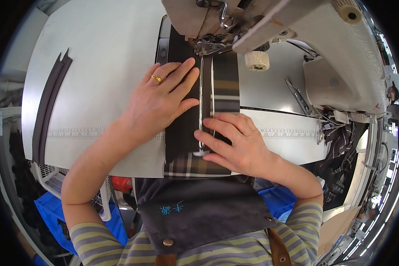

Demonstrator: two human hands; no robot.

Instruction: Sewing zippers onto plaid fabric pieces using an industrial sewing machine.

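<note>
Dark fabric (181, 128) lies under the sewing machine's presser foot (202, 49), with brown-and-white plaid cloth (226, 84) showing at its right and near edges. A narrow silvery strip (201, 95), perhaps a zipper, runs from the foot toward me and finishes in a pale end. To its right is a thin white line. My left hand (162, 95), a gold ring on one finger, rests flat on the fabric left of the strip, fingers stretched toward the foot. My right hand (237, 144) lies with fingers spread, its fingertips touching the cloth beside the strip's near part.
Above the cloth stands the machine head with a ribbed knob (257, 60). Thread snips (298, 95) lie right of it. Two dark strips (51, 106) rest on the table's left. A ruler scale (288, 132) crosses the table. A white basket (48, 177) sits below left; bundled fabric (343, 142) hangs right.
</note>
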